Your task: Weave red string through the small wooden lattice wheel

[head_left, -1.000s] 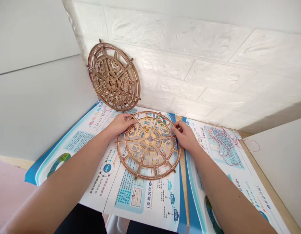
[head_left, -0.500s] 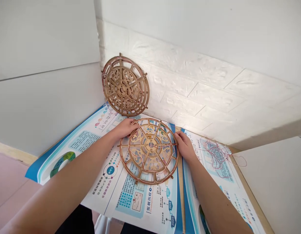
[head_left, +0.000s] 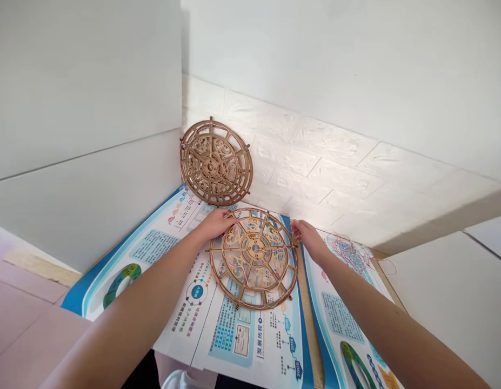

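A round openwork wooden frame [head_left: 256, 247], with spokes, scroll cut-outs and thin reddish wire around its rings, lies over the printed sheets. My left hand [head_left: 218, 222] is closed on its upper left rim. By the upper right rim is my right hand [head_left: 309, 239], its fingers curled together at the edge; what they hold, if anything, is too small to make out. Behind, a stack of similar round wooden frames [head_left: 218, 162] leans against the wall, also strung with wire.
Printed poster sheets [head_left: 185, 329] cover the wooden table. A tangle of thin pink wire [head_left: 351, 254] lies to the right. A white brick-patterned wall [head_left: 315, 173] rises behind, with a white panel [head_left: 132, 194] at left and another white panel [head_left: 456, 281] at right.
The view has tilted and shifted, so everything sits slightly lower. My right hand's fingers have curled and come away somewhat from the rim. My left hand keeps its hold.
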{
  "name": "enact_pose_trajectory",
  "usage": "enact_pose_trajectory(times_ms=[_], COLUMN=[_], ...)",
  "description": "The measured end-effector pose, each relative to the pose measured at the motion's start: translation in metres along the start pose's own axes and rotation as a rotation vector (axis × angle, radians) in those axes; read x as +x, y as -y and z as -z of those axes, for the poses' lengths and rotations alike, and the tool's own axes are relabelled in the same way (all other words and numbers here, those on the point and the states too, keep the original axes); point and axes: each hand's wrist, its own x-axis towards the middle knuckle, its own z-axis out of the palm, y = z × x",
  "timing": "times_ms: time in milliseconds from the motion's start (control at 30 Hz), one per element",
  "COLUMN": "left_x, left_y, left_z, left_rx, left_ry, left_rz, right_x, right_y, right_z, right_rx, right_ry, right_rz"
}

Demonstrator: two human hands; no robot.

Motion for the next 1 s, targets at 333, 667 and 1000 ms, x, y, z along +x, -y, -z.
enact_pose_trajectory(times_ms=[333,667,1000], left_x=[0.008,0.013,0.014], left_y=[0.009,0.010,0.013], left_z=[-0.001,-0.010,-0.007], left_rx=[-0.055,-0.070,-0.318], left_ry=[0.002,0.007,0.023], left_rz=[0.005,0.065,0.147], right_x=[-0.028,-0.027,-0.026], right_y=[0.028,0.019,0.018], right_z=[-0.058,-0.059,-0.059], right_rx=[-0.360,-0.456,-0.480], right_ry=[-0.029,0.123,0.121], right_rz=[0.699,0.631,0.649])
